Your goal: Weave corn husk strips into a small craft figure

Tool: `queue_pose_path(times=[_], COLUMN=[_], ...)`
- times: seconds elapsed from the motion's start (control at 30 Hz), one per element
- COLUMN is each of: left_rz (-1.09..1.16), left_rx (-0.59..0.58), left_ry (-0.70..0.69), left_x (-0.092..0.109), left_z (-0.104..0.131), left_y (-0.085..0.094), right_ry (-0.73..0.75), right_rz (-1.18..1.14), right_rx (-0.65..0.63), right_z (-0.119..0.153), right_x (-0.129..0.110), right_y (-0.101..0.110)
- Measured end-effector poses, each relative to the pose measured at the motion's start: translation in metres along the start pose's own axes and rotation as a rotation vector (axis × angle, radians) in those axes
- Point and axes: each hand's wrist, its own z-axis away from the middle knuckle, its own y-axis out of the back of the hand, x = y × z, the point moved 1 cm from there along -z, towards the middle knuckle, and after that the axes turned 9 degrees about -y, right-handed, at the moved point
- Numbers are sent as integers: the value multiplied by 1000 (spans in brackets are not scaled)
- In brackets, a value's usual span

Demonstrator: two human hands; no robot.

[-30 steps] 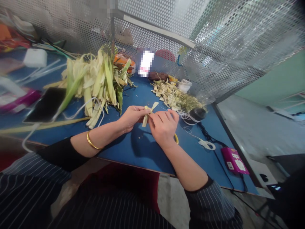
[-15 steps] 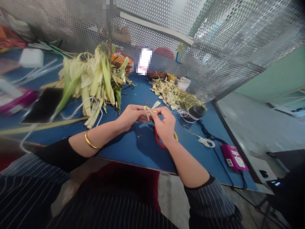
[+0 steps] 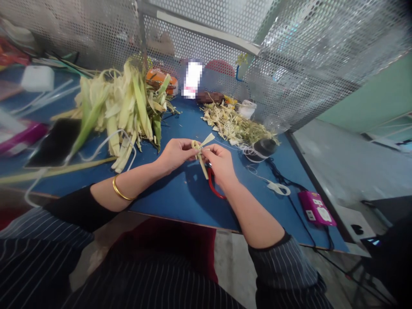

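Over the blue table, my left hand (image 3: pixel 177 155) pinches a pale husk strip (image 3: pixel 203 166) that is looped or knotted at its top. My right hand (image 3: pixel 220 162) grips the same piece from the right, its fingertips close to those of my left. One end of the strip sticks up to the right, and another hangs down between the hands. Partly hidden beneath my right hand lies a pair of scissors with a red handle (image 3: pixel 213 185).
A large bundle of corn husks (image 3: pixel 124 107) lies left, beside a dark phone (image 3: pixel 56 141) with a white cable. Husk scraps (image 3: pixel 227 122), a dark spool (image 3: pixel 264 148) and a magenta power strip (image 3: pixel 317 208) are on the right. A perforated screen (image 3: pixel 206 32) stands behind.
A strip end now hangs down between my hands, where it was mostly hidden before. My right hand has shifted slightly left, and the whole view has moved a little.
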Motion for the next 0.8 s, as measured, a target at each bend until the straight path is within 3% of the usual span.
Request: queue_pose_path(times=[0.07, 0.13, 0.23, 0.3, 0.43, 0.6, 0.8], left_rz=[2, 22, 81, 124, 170, 163, 74], left_rx=[38, 74, 128, 151, 139, 117, 7], left_ry=[0, 33, 87, 112, 150, 185, 97], left_x=[-1, -1, 2, 3, 4, 3, 6], left_z=[-1, -2, -4, -5, -6, -5, -2], left_y=[0, 2, 6, 9, 10, 8, 6], right_ry=[9, 121, 558, 860, 1184, 1228, 1137], right_rz=[44, 199, 570, 817, 1155, 1306, 1079], right_rx=[-10, 44, 167, 179, 106, -40, -37], right_z=[-2, -2, 2, 5, 6, 0, 1], right_x=[2, 2, -5, -12, -19, -18, -19], right_y=[1, 4, 9, 12, 16, 20, 18])
